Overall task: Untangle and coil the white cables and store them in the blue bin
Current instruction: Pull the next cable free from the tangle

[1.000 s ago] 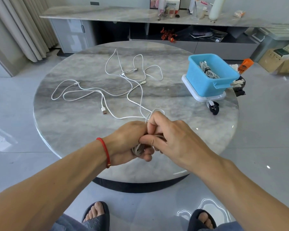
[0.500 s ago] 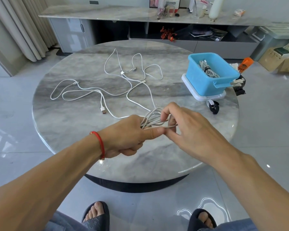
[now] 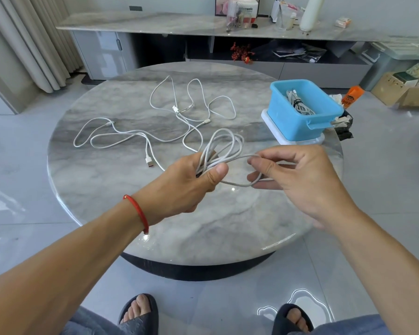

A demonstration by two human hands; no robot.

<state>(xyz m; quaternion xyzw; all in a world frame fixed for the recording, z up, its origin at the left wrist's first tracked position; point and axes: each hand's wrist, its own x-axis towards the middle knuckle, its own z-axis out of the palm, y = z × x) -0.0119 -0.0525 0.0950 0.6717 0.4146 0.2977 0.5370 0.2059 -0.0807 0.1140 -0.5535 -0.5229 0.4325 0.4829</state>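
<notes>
Grip – both hands [image 3: 228,180] on cable coil [image 3: 224,146]

Home living room, round marble table [image 3: 107,189], long sideboard [image 3: 155,24], curtains [image 3: 22,39]

Coiled cable [image 3: 218,151]: lower loops hidden inside left hand [image 3: 179,187]. Bundle in blue bin [image 3: 302,112] partly behind near wall. Cardboard box [image 3: 402,90], right edge, cut off.

1. A white box [image 3: 248,8] on the back counter [image 3: 155,22] carries red lettering, cut off by a clear holder; only "…enic" can be made out.
2. An orange pack [image 3: 352,96] behind the blue bin [image 3: 290,122] bears dark print too small to read.
</notes>
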